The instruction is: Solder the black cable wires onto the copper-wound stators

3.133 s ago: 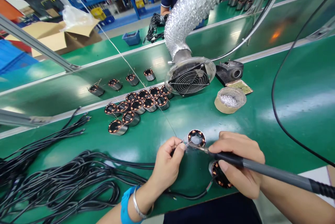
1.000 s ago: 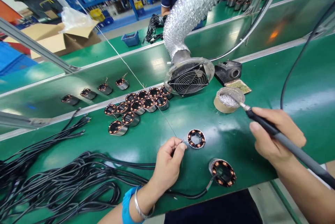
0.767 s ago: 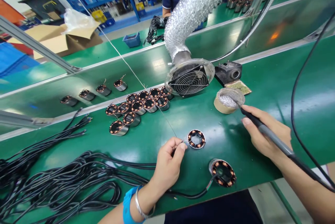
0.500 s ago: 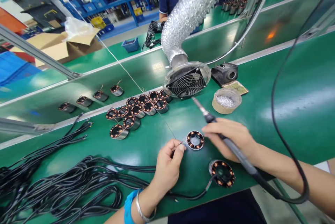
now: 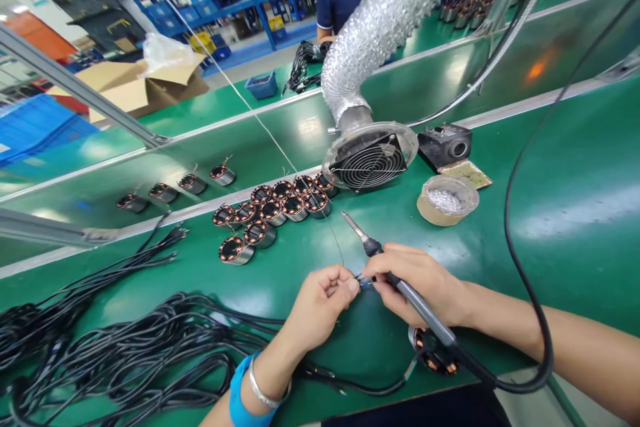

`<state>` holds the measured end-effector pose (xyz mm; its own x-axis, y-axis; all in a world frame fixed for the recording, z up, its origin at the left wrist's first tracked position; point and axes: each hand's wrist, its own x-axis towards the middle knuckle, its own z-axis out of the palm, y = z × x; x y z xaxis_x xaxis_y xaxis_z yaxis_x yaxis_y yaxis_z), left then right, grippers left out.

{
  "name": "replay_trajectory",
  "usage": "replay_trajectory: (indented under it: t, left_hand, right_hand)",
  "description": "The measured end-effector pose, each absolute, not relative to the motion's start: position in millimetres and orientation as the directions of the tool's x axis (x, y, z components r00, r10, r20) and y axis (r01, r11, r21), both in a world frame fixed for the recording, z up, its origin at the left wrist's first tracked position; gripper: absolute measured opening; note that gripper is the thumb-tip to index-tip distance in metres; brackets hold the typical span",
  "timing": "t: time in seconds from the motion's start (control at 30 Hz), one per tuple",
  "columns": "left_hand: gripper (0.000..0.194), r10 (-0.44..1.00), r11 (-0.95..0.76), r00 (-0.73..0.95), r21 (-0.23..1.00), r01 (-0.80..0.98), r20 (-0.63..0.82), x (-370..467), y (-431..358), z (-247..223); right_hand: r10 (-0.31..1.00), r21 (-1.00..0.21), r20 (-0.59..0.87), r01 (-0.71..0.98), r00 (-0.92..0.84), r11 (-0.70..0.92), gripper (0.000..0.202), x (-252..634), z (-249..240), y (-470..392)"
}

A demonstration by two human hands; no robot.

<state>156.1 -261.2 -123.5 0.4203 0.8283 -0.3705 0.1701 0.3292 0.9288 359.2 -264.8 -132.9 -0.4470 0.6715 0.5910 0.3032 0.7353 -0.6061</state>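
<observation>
My left hand pinches thin wire ends between thumb and fingertips. Close on its right, my right hand is wrapped round a soldering iron, whose metal tip points up and to the left. The fingertips of my right hand are also at the wires. A thin solder strand runs down to my left hand. The coil ring that lay between the hands is now mostly hidden behind my right hand. Below that hand, a wound stator with a cable joined to it is partly covered.
Several stators stand in rows at the bench's back edge. Black cables cover the left side. A fan on a silver duct hangs at the middle; a round tub stands right of it. A person sits across the bench.
My right hand has moved left and down with the iron and now meets the wires at my left hand. It now covers the coil ring. The whole view has shifted slightly.
</observation>
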Motion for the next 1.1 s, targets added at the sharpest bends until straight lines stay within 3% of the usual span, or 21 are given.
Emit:
replay_trajectory:
  t: [0.17,0.5,0.73,1.1]
  left_hand:
    - [0.034,0.797,0.429,0.427,0.898,0.098,-0.428,150.6,-256.2,-127.2]
    - [0.028,0.866,0.326,0.349,0.934,0.148,-0.358,165.3,-266.4,-125.1]
    - [0.034,0.822,0.485,0.302,0.871,0.071,-0.483,157.3,-258.7,-127.2]
    - [0.028,0.867,0.410,0.245,0.900,0.146,-0.435,165.0,-263.6,-126.5]
  right_hand:
    - [0.702,-0.658,0.561,0.277,-0.438,0.700,0.026,365.4,-134.2,-264.7]
    - [0.694,-0.665,0.582,0.242,-0.424,0.706,0.023,364.5,-136.5,-266.9]
    - [0.712,-0.661,0.589,0.279,-0.382,0.697,0.028,362.6,-135.4,-267.7]
    - [0.703,-0.638,0.609,0.300,-0.368,0.709,0.028,358.5,-137.4,-268.2]
